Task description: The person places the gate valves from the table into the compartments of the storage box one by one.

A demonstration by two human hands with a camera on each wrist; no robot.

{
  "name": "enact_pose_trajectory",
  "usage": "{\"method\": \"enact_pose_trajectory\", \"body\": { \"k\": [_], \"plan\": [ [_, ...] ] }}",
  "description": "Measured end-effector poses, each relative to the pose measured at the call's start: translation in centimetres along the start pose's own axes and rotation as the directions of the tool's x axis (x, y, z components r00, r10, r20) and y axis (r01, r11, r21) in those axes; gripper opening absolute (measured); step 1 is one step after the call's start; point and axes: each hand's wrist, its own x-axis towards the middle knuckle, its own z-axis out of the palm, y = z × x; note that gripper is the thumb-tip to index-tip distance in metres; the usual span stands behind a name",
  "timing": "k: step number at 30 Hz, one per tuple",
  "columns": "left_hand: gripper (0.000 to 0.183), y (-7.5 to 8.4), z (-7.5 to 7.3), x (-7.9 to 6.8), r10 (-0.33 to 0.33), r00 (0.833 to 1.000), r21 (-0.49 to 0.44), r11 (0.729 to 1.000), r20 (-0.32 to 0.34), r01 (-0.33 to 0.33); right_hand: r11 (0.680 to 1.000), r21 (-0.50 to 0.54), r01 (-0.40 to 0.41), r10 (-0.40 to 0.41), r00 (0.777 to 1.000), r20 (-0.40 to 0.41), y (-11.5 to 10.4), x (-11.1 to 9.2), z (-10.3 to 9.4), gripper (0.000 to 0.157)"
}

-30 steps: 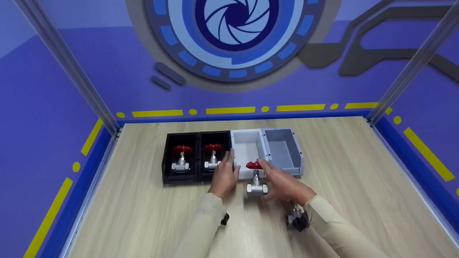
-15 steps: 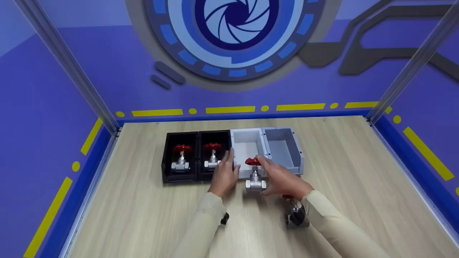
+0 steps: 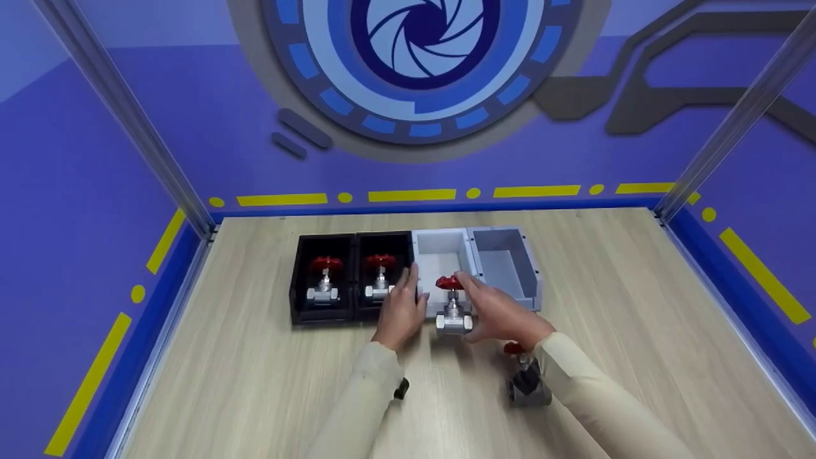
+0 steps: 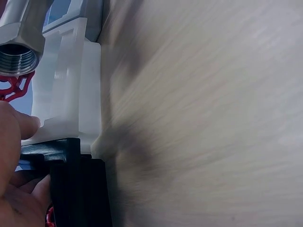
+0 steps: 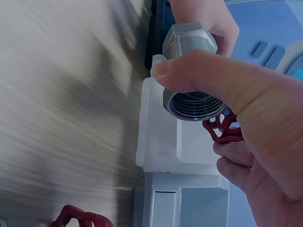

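Gripped glossy silver metal valve (image 3: 453,319) w/ lobed red handwheel (image 3: 449,282) in curled thumb & fingers of R hand (image 3: 507,313), upright at front of smooth white plastic bin (image 3: 441,242). Rested L hand (image 3: 400,313), fairly straight-fingered, where black plastic bin (image 3: 384,243) adjoined. Saw similar valve (image 3: 380,284) inside latter; another valve (image 3: 533,396) on wood-grain tbl (image 3: 255,382).

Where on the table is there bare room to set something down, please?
Bare tabletop lies left of the black bins and right of the grey bin. It's crowded at the white bin: the left hand, the right hand holding a valve, and another valve sits by the right sleeve.
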Motion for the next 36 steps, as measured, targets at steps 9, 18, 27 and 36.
{"method": "enact_pose_trajectory", "body": {
  "k": [9, 18, 27, 36],
  "plan": [
    [0.069, -0.2, 0.2, 0.1, 0.007, 1.000, 0.009, 1.000, -0.004, -0.007, 0.999, 0.000, -0.049, 0.049, 0.999, 0.021, -0.3, 0.8, -0.2, 0.122],
    [0.066, -0.2, 0.3, 0.0, 0.015, 1.000, 0.009, 1.000, -0.014, -0.015, 0.999, 0.001, -0.049, 0.049, 0.999, 0.024, -0.4, 1.4, -0.2, 0.119],
    [0.066, -0.3, 0.3, 0.0, 0.007, 1.000, 0.018, 1.000, -0.009, -0.007, 0.998, 0.004, -0.058, 0.058, 0.998, 0.035, -0.2, 2.1, -0.5, 0.122],
    [0.066, -0.3, 0.2, 0.1, 0.009, 1.000, 0.018, 1.000, -0.014, -0.009, 0.997, -0.026, -0.072, 0.073, 0.997, 0.032, -0.1, 2.6, -0.5, 0.119]
  ]
}}
